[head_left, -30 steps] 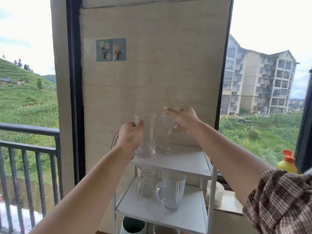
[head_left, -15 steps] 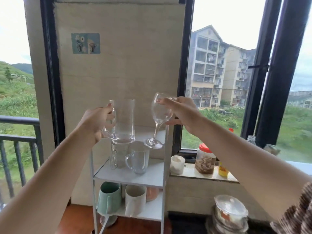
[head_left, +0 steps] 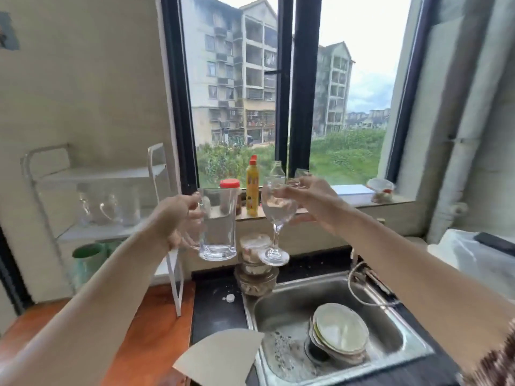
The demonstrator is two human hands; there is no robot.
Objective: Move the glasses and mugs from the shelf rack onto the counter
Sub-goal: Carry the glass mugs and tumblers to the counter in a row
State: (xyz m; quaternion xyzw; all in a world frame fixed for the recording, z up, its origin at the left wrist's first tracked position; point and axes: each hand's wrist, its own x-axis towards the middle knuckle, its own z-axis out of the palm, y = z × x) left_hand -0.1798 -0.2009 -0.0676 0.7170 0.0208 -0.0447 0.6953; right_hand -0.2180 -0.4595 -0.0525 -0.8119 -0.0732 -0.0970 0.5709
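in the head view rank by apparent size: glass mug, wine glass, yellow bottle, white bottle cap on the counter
1. glass mug
2. wine glass, close to the mug in height but slimmer
3. yellow bottle, though farther away
4. white bottle cap

Both hands swung rightward, away from the shelf rack (head_left: pixel 94 174): the glass mug (head_left: pixel 217 224) and wine glass (head_left: pixel 277 218), a second ago lifting off its top shelf, now hung above the counter (head_left: pixel 214 310) beside the sink (head_left: pixel 281 302).

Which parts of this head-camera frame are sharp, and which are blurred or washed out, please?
Head view: the glass mug and wine glass are fairly sharp; the shelf rack at left is motion-smeared; the sky through the window is blown out; the frame edges bow from wide-angle distortion.
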